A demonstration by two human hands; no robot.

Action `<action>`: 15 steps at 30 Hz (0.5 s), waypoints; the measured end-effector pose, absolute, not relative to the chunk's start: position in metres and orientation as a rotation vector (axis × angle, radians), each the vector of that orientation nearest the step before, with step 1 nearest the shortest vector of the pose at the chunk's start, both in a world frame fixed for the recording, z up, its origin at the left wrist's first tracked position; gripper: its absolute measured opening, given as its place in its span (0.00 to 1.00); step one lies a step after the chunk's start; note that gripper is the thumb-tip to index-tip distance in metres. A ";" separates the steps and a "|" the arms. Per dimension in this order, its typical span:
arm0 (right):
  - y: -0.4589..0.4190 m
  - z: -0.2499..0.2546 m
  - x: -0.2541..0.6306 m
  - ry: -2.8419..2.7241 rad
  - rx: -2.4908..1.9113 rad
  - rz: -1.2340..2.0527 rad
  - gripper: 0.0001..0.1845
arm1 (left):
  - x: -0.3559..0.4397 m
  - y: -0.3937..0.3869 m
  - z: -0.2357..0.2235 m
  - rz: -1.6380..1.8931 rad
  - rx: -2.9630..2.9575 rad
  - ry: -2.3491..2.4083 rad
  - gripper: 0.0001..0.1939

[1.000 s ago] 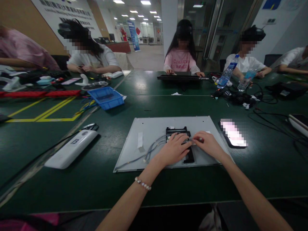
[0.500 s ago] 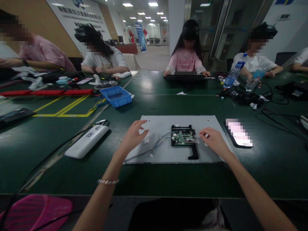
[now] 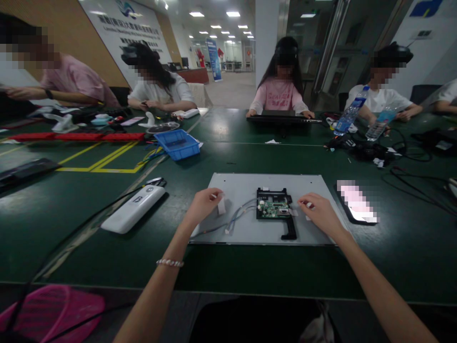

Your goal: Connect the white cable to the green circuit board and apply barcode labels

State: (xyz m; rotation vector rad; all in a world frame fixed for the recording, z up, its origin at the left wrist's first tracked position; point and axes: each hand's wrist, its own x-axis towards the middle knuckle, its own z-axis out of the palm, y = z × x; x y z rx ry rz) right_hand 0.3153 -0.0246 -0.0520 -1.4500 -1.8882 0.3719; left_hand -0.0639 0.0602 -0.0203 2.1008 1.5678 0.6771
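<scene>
Grey panel [image 3: 246, 228] lies flat on the green desk [image 3: 250, 157], right in front of the person. Near the panel's middle sits a small green circuit board [image 3: 273, 208] in a black bracket [image 3: 288, 228] whose leg runs toward the panel's near edge. Thin wires [image 3: 233, 220] trail from the board across the panel to its near-left part. The left hand [image 3: 203, 205] rests over the panel's left edge, its fingers pinched narrow on a white strip of tape [image 3: 222, 205] stuck to the panel. The right hand [image 3: 321, 212] lies on the panel's right part, just beside the board, fingers curled close on a small white piece [image 3: 309, 205]; what it is cannot be told. Just beside the panel's right edge lies a phone [image 3: 357, 202]. Left of the panel, a white handheld device [image 3: 134, 209] rests on the desk. Beyond the panel's far-left corner stands a blue bin [image 3: 177, 144].
</scene>
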 end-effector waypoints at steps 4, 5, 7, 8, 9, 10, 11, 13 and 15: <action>-0.024 -0.050 0.315 -1.891 -1.462 0.366 0.08 | -0.053 0.044 -0.005 0.833 1.892 1.462 0.14; -0.024 -0.049 0.315 -1.890 -1.463 0.365 0.08 | -0.049 0.038 -0.003 0.843 1.861 1.432 0.14; -0.025 -0.049 0.314 -1.882 -1.460 0.369 0.08 | -0.040 0.029 -0.002 0.833 1.868 1.418 0.13; -0.025 -0.048 0.314 -1.880 -1.458 0.373 0.08 | -0.036 0.025 -0.004 0.816 1.892 1.425 0.12; -0.025 -0.048 0.314 -1.877 -1.457 0.374 0.08 | -0.032 0.022 -0.006 0.796 1.915 1.441 0.12; -0.025 -0.048 0.313 -1.876 -1.457 0.375 0.08 | -0.029 0.019 -0.010 0.770 1.934 1.456 0.12; -0.026 -0.048 0.313 -1.880 -1.457 0.374 0.08 | -0.027 0.018 -0.014 0.740 1.944 1.475 0.11; -0.026 -0.047 0.313 -1.889 -1.458 0.368 0.08 | -0.023 0.015 -0.019 0.688 1.947 1.539 0.12; -0.026 -0.045 0.314 -1.898 -1.458 0.361 0.08 | -0.020 0.011 -0.021 0.698 1.978 1.616 0.13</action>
